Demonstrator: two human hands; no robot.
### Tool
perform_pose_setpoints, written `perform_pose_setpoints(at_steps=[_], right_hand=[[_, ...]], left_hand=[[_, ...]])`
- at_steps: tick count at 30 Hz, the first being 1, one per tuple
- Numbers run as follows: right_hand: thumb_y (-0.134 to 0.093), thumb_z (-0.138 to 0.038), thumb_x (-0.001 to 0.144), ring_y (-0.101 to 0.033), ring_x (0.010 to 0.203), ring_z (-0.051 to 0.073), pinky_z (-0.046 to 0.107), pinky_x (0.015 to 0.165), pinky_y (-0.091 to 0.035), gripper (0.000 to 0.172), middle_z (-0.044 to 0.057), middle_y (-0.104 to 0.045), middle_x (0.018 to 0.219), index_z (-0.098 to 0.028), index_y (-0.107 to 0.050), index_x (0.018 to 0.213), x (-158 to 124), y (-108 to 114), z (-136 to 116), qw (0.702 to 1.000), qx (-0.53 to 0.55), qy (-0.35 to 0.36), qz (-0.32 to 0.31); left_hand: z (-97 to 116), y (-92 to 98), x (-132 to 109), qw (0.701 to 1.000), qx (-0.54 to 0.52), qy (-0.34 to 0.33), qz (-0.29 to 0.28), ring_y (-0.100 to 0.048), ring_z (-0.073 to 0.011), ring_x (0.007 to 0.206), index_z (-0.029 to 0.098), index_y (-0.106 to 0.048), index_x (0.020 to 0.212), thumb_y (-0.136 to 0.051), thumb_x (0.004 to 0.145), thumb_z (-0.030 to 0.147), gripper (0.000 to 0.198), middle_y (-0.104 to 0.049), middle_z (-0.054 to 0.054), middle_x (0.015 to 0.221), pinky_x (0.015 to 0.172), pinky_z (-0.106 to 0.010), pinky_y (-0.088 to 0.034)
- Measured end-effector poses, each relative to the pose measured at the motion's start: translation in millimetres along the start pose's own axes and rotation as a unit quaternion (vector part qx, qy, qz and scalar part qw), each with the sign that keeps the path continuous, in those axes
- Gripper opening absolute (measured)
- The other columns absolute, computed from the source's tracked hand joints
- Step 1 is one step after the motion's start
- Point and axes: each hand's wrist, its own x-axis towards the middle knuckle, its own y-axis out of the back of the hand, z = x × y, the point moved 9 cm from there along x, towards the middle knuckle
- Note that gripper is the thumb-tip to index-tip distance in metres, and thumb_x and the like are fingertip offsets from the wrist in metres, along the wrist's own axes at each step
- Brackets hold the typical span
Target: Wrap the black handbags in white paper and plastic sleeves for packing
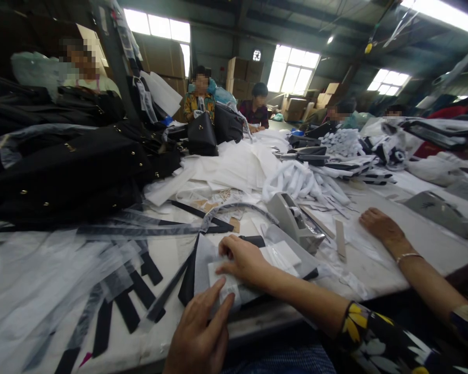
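My left hand (198, 335) comes in from the bottom edge with its fingers stretched flat, the fingertips resting on a small white sheet (223, 284). The sheet lies on a black bag piece wrapped in translucent plastic (193, 267) at the table's near edge. A co-worker in flowered sleeves reaches in from the right. One of that person's hands (244, 259) presses on the same white sheet, just beyond my fingers. Their other hand (378, 224), with a thin bracelet, lies flat on the table further right. My right hand is out of view.
A grey tape dispenser (292, 221) stands just behind the wrapped piece. Black straps in plastic (128, 301) spread over the near left. Black handbags (62, 171) pile up at left, white rolled padding (296, 179) and paper in the middle. Several people sit at the far end.
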Motion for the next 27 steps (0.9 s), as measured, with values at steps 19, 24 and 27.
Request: perform_pose_setpoints(at_steps=[19, 24, 27], right_hand=[[-0.066, -0.026, 0.088, -0.067, 0.098, 0.018, 0.029, 0.093, -0.051, 0.014, 0.004, -0.071, 0.104, -0.021, -0.066, 0.102, -57.5, 179.1, 109.8, 0.948, 0.135, -0.146, 0.248], [-0.067, -0.03, 0.09, -0.07, 0.067, 0.018, 0.032, 0.072, -0.06, 0.025, 0.009, -0.072, 0.072, -0.012, -0.068, 0.073, -72.8, 195.1, 197.2, 0.917, 0.221, -0.289, 0.161], [-0.07, -0.03, 0.089, -0.071, 0.062, 0.018, 0.029, 0.065, -0.062, 0.028, 0.012, -0.072, 0.069, -0.009, -0.068, 0.072, -66.4, 177.0, 215.1, 0.89, 0.302, -0.33, 0.092]], left_hand=[[7.0, -14.4, 4.9, 0.986, 0.139, -0.095, -0.016, -0.064, -0.0229, 0.118, 0.012, -0.057, 0.13, -0.054, 0.089, 0.02, 0.042, -0.065, -0.01, 0.134, 0.095, -0.038, -0.052], [4.3, -17.2, 3.8, 0.984, 0.143, -0.107, -0.014, -0.064, -0.023, 0.117, 0.013, -0.057, 0.131, -0.055, 0.089, 0.022, 0.043, -0.065, -0.01, 0.133, 0.094, -0.037, -0.053], [4.1, -17.7, 4.3, 0.982, 0.147, -0.115, -0.013, -0.065, -0.0231, 0.117, 0.014, -0.056, 0.131, -0.054, 0.09, 0.024, 0.043, -0.066, -0.01, 0.133, 0.093, -0.036, -0.054]])
